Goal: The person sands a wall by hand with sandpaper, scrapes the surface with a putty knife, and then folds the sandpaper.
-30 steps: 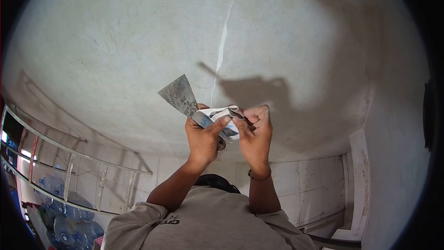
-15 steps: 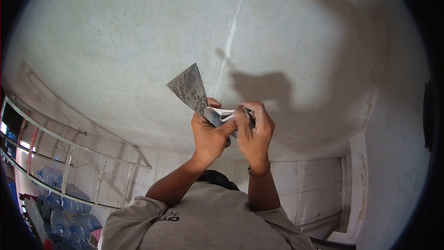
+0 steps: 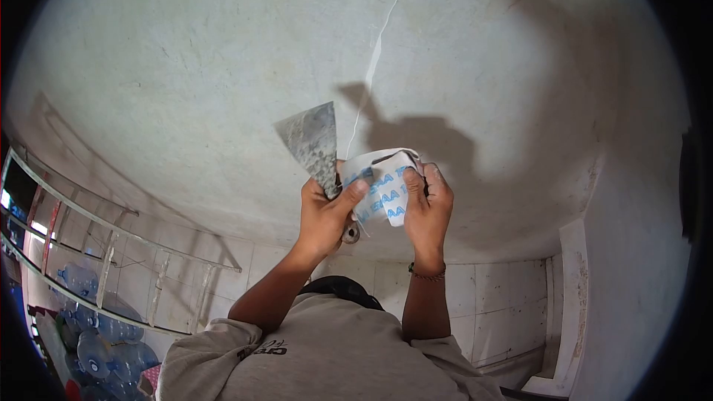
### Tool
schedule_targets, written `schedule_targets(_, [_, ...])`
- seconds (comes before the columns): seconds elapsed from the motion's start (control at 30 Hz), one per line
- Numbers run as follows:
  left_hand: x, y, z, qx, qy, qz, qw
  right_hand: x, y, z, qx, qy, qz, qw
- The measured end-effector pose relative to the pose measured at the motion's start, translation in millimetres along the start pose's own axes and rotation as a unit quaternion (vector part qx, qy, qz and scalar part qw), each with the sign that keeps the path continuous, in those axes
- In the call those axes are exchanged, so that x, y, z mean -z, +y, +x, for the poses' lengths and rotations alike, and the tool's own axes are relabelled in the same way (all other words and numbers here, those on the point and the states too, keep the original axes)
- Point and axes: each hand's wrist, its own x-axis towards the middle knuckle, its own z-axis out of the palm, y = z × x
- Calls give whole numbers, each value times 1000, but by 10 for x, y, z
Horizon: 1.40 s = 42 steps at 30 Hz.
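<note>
My left hand (image 3: pixel 327 215) is closed round a putty knife (image 3: pixel 310 145), whose wide, stained metal blade points up and to the left. The round handle end (image 3: pixel 350 234) shows below the palm. Between the left thumb and fingers is also the left side of a folded sheet of sandpaper (image 3: pixel 392 193), white-backed with blue print and dark inside the fold. At its right side my right hand (image 3: pixel 429 208) pinches the sheet, thumb on the printed back. Both hands are in front of the wall (image 3: pixel 223 104), with their shadow on it.
A thin white line of filler (image 3: pixel 375 52) runs down the wall. At the left are a metal ladder (image 3: pixel 108 271) and several blue plastic water bottles (image 3: pixel 96 349). White tiles (image 3: pixel 505 289) cover the lower wall, and a ledge (image 3: pixel 572 312) stands at the right.
The sandpaper has turned from edge-on so its printed back faces me. The putty knife blade has tilted more upright and to the right. My right hand has shifted slightly right.
</note>
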Motion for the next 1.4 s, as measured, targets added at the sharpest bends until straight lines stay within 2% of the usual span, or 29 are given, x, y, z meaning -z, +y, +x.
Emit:
schedule_targets(0.03, [21,12,-25,12,-8,13,1000,-7,44,1,1,3,-1,1000])
schedule_targets(0.07, [10,-62,-31,-35,-16,0,999,-6,81,-6,6,6,-11,1000])
schedule_targets(0.13, [29,-41,-21,-32,-22,5,999,-23,130,-21,10,9,-21,1000])
schedule_targets(0.2, [10,-31,1,-30,-26,10,999,-71,145,-38,-11,34,44,998])
schedule_targets(0.27, [-70,-50,40,-122,-24,90,988,-88,126,-58,-23,34,48,998])
schedule_targets(0.3, [-47,-52,33,-123,-23,91,988,-96,112,-71,-36,34,52,997])
schedule_targets(0.37, [50,-38,24,-37,7,20,999,-129,75,-63,-39,27,89,995])
schedule_targets(0.4, [112,-11,-8,-19,-6,15,1000,-143,64,-67,-44,19,125,991])
schedule_targets(0.5, [142,-2,-36,-42,-23,42,998,-205,114,-111,-77,31,111,990])
schedule_targets(0.63, [99,94,-71,-63,-12,43,997,-304,96,-134,-45,31,139,989])
schedule_targets(0.7, [51,113,-101,-46,34,-22,998,-334,83,-148,-64,18,161,985])
schedule_targets(0.77, [38,68,-130,-64,54,-1,996,-342,110,-153,-75,17,161,984])
schedule_targets(0.87, [105,4,-149,-124,-89,67,986,-400,189,-198,-70,15,170,983])
schedule_targets(0.9, [74,-11,-149,-124,-88,67,986,-417,205,-205,-51,15,181,982])
schedule_targets(0.93, [34,-20,-150,-110,-90,78,987,-465,193,-209,-67,43,264,961])
schedule_targets(0.97, [3,-16,-162,-94,-92,90,987,-466,197,-219,-67,44,264,961])
schedule_targets(1.0, [-28,60,-197,-22,-71,148,986,-465,202,-231,-60,82,249,963])
schedule_targets(1.03, [-52,48,-187,-22,-72,148,986,-463,210,-236,-52,120,234,963])
schedule_targets(1.07, [-94,20,-174,-16,-87,130,988,-427,239,-249,22,111,198,974])
schedule_targets(1.17, [-82,-62,-133,-31,-111,135,984,-374,265,-258,9,104,229,968])
schedule_targets(1.2, [-84,-79,-121,-74,-125,198,969,-326,504,-380,-117,20,415,902])
schedule_targets(1.23, [-94,-103,-97,-118,-138,259,949,-310,496,-397,-117,21,414,902])
schedule_targets(1.27, [-130,-152,-47,-175,-139,256,940,-295,484,-397,-128,23,388,912])
schedule_targets(1.33, [-137,-125,-43,-148,-156,281,935,-270,346,-339,-138,27,361,922])
schedule_targets(1.4, [-122,-136,-25,-119,-174,306,928,-235,151,-234,-81,-17,449,890])
